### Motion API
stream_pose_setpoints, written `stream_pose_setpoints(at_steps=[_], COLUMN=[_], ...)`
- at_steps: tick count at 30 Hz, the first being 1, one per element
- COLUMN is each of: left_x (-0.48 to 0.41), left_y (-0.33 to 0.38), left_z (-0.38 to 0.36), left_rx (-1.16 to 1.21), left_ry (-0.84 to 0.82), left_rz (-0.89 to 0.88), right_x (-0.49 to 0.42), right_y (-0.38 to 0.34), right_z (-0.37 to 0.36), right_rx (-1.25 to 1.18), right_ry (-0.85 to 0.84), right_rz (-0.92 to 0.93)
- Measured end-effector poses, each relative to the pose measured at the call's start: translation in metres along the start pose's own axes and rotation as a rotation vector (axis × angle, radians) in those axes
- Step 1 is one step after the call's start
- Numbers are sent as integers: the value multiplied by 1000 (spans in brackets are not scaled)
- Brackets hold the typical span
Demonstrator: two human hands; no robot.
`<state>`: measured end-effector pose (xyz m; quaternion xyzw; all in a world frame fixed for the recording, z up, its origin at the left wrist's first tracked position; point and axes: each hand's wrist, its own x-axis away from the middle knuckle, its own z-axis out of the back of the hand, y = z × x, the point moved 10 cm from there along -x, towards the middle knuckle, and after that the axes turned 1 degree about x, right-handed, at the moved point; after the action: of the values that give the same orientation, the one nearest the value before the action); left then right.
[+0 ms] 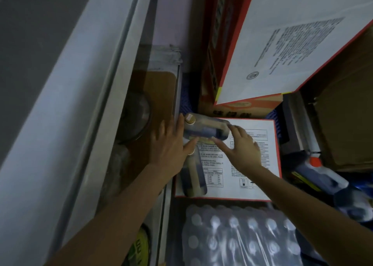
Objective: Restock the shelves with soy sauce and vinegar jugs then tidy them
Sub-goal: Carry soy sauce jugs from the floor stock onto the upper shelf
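A dark jug [207,129] with a gold cap lies on its side across the top of a white, red-edged carton [252,160]. My left hand [171,144] holds its cap end, thumb under the label. My right hand [242,146] grips its base end with spread fingers. A second dark jug [194,175] lies lengthwise on the carton's left edge, just below my left hand. Another jug with a red cap [321,173] lies at the right, partly hidden.
A shrink-wrapped pack of white-capped bottles [238,235] sits below the carton. Large red and white cartons [282,43] stand stacked behind. A shelf edge [169,185] and a brown shelf board [159,96] with round items run along the left. Brown cardboard [347,124] stands at right.
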<state>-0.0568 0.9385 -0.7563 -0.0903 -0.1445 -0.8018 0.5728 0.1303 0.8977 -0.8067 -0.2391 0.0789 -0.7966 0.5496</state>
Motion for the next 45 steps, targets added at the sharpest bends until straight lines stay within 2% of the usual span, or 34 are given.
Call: stream_pose_setpoints(at_steps=[6,9,12,14,18,23,29,35,39,42,45], left_x=[-9,-4,4,10,17,21,27,28,22,10,-7], left_y=[-10,-18,-17,-14,-5,17,58,111,132,143,144], left_z=[-39,-57,-62,-61,-58,-65,-78,-115,-148,-161,-170], left_rx=[172,281,283,268,213,205,180,341,431,519,576], left_ry=[44,7,-4,-15,-25,-46,-89,-209,-304,-328,-344], left_rz=[56,115,98,77,36,4,-92,-249,-283,-241,-175], right_x=[-55,-62,-50,-35,-20,-2,25,52,56,55,52], right_y=[-14,-12,-16,-15,7,60,117,156,168,160,165], right_z=[-31,-31,-44,-49,-41,-28,-29,-28,-29,-26,-28], right_rx=[-83,27,167,89,-69,-102,-156,-207,-228,-317,-458], right_ry=[13,35,-61,-75,-63,-20,-117,-96,-71,-80,-77], right_rz=[61,68,188,221,108,22,35,74,148,226,156])
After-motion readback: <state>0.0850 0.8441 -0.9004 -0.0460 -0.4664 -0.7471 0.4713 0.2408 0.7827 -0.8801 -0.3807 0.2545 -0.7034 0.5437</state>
